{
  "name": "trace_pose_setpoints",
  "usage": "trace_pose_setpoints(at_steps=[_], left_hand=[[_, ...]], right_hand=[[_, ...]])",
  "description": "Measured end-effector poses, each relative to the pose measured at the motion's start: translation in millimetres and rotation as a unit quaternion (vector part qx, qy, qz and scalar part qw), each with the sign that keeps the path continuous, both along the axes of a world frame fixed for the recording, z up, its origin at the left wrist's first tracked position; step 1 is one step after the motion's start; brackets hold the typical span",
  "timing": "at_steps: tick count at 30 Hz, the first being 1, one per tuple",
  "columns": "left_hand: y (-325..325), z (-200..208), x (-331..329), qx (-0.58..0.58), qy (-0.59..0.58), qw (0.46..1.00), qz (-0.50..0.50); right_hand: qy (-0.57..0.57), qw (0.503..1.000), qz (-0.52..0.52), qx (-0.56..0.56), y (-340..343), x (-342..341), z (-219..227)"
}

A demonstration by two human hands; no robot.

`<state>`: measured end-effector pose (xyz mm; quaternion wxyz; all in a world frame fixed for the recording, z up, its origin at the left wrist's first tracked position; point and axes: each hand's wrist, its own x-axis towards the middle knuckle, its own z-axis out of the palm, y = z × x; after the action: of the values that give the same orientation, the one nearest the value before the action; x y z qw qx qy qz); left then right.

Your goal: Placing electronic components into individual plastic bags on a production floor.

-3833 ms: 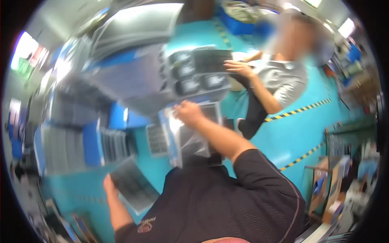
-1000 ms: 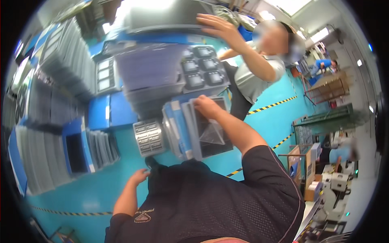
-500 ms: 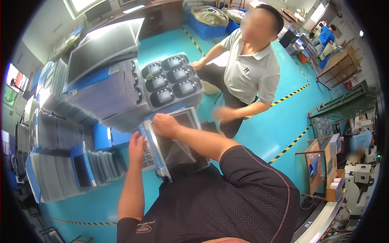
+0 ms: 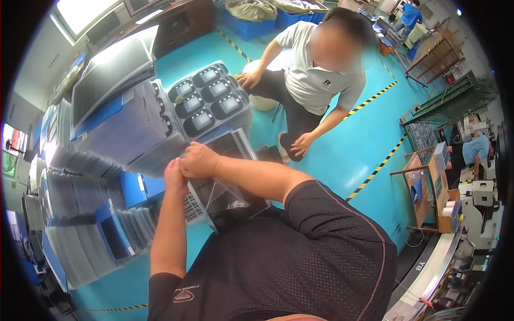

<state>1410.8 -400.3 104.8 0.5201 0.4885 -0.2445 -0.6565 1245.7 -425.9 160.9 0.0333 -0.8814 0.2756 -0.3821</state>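
My right hand [image 4: 199,160] is closed, with its fingers bent over the upper left corner of a stack of dark-printed plastic sheets [image 4: 222,195]. Against it, my left hand [image 4: 175,177] is closed too, fingertips pinched together. What lies between the fingers is hidden. The stack leans at my lap, and a loose clear film [image 4: 227,199] glints on top. Beside its left edge shows a panel with a light grid [image 4: 193,207]. Just beyond my hands stand piles of clear sheets with black rounded frames [image 4: 206,101].
Tall stacks of plastic sheets [image 4: 120,125] and blue folders [image 4: 112,230] fill the left side. A seated co-worker [image 4: 321,75] in a light polo shirt faces me across the stacks. Blue bins [image 4: 243,27] stand behind. Wooden carts and machines [image 4: 484,195] line the right.
My left hand has come up against my right hand. The blue-edged strip at the stack's left side no longer shows. The co-worker's blurred hand now rests near the knee. The whole view has shifted.
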Motion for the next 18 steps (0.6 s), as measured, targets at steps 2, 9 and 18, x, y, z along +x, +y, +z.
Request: trace_pose_setpoints(at_steps=[2, 9, 18], left_hand=[[0, -7, 14, 0.021, -0.02, 0.999, 0.015], [11, -61, 130, 0.131, -0.143, 0.97, 0.149], [238, -101, 334, 0.23, -0.029, 0.825, 0.515]], right_hand=[[0.077, 0.996, 0.016, 0.034, 5, 6, 3], [0.174, 0.938, 0.198, 0.223, 53, 0, 47], [-0.136, 0.814, 0.026, 0.565, 47, -121, 69]])
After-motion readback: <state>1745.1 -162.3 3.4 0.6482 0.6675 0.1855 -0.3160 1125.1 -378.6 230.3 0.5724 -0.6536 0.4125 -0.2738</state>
